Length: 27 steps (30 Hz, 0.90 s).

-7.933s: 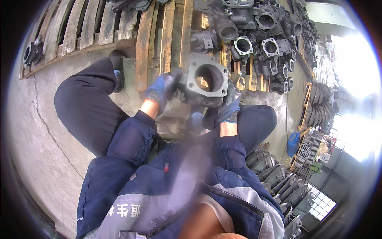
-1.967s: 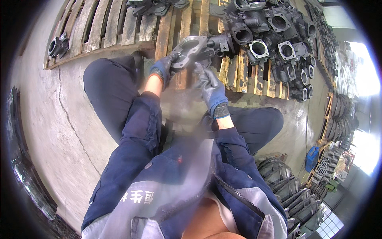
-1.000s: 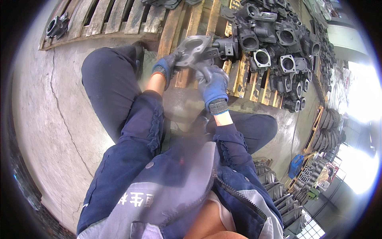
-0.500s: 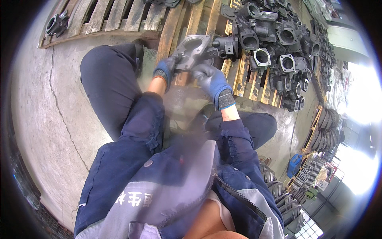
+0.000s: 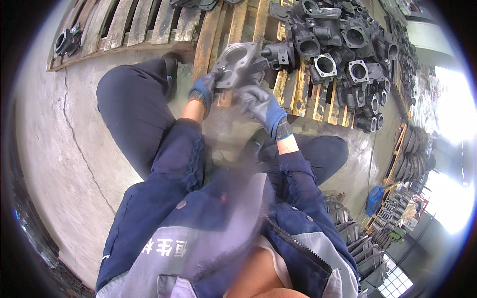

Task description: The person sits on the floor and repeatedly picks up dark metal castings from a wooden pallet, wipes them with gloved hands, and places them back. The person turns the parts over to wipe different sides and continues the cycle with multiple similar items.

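A grey concrete floor [image 5: 54,149] with a long crack fills the left half of the frame, and a wooden pallet [image 5: 233,30] runs along the top edge. The upper right of the pallet is crowded with dark cast metal housings [image 5: 343,44], packed tight against each other, their round bores and square flanges facing up. Another lone dark casting [image 5: 67,40] sits at the upper left corner on the pallet slats. At the lower right, beyond the person's leg, more stacked metal parts [image 5: 397,218] stand near a bright window.

The person is crouched low in a dark blue work jacket and trousers, both hands in blue-and-grey gloves, reaching up toward the top centre of the frame. Between the 2 hands is a light grey metal casting [image 5: 236,62] with a flat flange and a large oval opening, held just above the pallet's front edge and just left of the dark pile. The left hand [image 5: 203,92] is closed on the casting's lower left edge, fingers wrapped round it. The right hand [image 5: 261,107] sits just below and to the right of the casting, its fingers curled toward the underside; whether it truly clamps the piece or only rests against it I cannot tell.
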Each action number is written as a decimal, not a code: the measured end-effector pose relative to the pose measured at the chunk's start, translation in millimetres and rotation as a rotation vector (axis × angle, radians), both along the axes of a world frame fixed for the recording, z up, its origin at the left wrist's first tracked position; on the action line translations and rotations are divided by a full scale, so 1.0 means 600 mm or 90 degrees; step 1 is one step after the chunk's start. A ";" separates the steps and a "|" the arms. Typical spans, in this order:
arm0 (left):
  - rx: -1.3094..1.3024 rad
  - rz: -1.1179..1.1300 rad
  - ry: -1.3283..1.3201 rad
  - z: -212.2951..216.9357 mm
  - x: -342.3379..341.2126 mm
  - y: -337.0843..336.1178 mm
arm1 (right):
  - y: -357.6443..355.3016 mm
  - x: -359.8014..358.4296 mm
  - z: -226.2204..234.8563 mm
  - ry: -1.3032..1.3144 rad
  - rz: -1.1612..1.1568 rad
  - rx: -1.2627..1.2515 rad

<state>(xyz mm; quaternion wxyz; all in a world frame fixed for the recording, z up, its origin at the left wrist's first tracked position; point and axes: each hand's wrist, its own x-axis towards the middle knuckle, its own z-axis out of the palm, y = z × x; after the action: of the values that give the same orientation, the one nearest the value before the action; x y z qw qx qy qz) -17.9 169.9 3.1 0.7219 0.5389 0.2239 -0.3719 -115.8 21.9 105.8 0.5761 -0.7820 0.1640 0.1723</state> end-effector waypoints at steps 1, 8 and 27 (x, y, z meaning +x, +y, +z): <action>0.004 -0.013 0.004 0.004 0.000 0.002 | -0.003 -0.014 -0.014 0.000 -0.049 0.051; 0.072 -0.094 0.057 -0.009 0.018 0.012 | 0.033 -0.056 -0.129 -0.280 -0.157 0.189; 0.085 -0.086 0.005 -0.006 0.010 0.021 | 0.059 -0.026 -0.192 -0.121 -0.301 0.361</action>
<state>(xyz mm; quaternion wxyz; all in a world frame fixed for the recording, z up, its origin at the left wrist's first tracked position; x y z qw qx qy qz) -11.7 182.3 -0.3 0.6571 0.5980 0.2141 -0.4059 -131.5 57.2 -9.5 0.8059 -0.5448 0.2320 -0.0001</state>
